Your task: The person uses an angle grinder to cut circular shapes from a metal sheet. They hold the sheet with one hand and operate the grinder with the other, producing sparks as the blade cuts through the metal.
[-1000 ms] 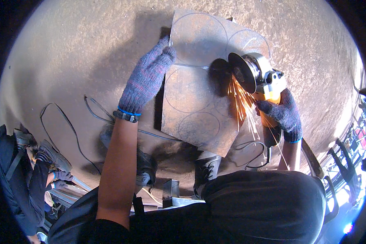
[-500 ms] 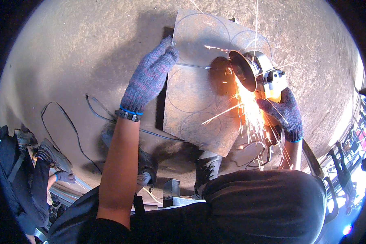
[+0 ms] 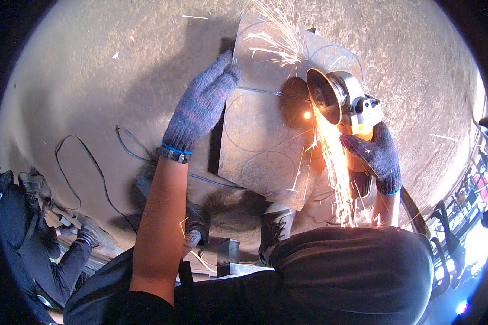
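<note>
My right hand (image 3: 375, 154), in a dark knitted glove, is wrapped round the yellow body of an angle grinder (image 3: 358, 111). Its cutting disc (image 3: 324, 96) stands on edge against a steel plate (image 3: 265, 127), on a straight cut line running across from the plate's left edge. Bright sparks stream from the disc toward me, and more spray out on the plate's far part. Scribed circles mark the plate. At its upper left edge my gloved left hand (image 3: 203, 105) has its fingers closed on the rim; the fingertips are partly hidden.
A black cable (image 3: 84, 157) loops over the ground on the left. My shoe (image 3: 276, 225) stands by the plate's near edge. Another person in dark clothes (image 3: 30, 233) is low at the left rim. A small metal box section (image 3: 228, 252) lies near my legs.
The disc has shifted slightly, and a new burst of sparks has appeared at the plate's far side. My left hand has barely moved. The person at left has shifted position.
</note>
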Available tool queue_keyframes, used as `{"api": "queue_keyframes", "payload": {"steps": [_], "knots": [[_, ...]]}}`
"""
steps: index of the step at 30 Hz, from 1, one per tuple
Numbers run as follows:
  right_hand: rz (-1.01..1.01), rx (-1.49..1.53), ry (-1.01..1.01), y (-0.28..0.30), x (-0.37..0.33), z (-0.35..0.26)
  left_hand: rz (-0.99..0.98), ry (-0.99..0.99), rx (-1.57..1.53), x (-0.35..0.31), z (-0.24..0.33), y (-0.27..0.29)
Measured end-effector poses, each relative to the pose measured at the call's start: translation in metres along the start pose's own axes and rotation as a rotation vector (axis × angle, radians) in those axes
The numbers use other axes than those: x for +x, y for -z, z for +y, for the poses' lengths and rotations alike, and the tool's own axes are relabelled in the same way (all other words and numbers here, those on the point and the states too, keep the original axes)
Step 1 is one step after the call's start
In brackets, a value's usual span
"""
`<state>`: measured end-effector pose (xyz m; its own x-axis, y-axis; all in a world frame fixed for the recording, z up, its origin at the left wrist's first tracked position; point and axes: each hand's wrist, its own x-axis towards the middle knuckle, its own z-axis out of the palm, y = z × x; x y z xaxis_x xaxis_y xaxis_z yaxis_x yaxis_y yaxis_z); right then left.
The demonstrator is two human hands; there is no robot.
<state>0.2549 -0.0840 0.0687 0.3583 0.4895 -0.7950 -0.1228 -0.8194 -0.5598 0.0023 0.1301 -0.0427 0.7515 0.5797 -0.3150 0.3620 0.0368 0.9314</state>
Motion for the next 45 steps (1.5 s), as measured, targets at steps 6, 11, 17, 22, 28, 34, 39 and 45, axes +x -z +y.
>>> {"api": "queue_keyframes", "payload": {"steps": [6,11,17,22,28,34,39,45], "knots": [[0.034,-0.072,0.063,-0.002,-0.002,0.002,0.039,0.166,-0.108,0.000,0.004,-0.003],[0.049,0.004,0.063,-0.006,-0.004,0.000,0.036,0.160,-0.071,0.002,0.011,-0.002],[0.058,-0.048,0.043,-0.008,-0.005,-0.004,0.023,0.206,-0.110,0.003,0.017,-0.002],[0.084,-0.092,0.034,-0.004,-0.005,0.001,0.005,0.225,-0.095,0.000,0.022,0.001],[0.109,0.170,-0.042,0.004,-0.009,0.013,0.085,0.298,-0.016,0.001,0.028,-0.004],[0.082,0.172,-0.051,0.010,-0.021,0.010,0.101,0.329,-0.036,-0.021,0.022,-0.010],[0.101,0.089,-0.066,0.006,-0.019,0.011,0.061,0.315,0.023,-0.045,0.000,-0.014],[0.003,-0.038,-0.036,0.004,-0.010,0.003,0.102,0.447,-0.153,-0.050,0.003,-0.016]]}}
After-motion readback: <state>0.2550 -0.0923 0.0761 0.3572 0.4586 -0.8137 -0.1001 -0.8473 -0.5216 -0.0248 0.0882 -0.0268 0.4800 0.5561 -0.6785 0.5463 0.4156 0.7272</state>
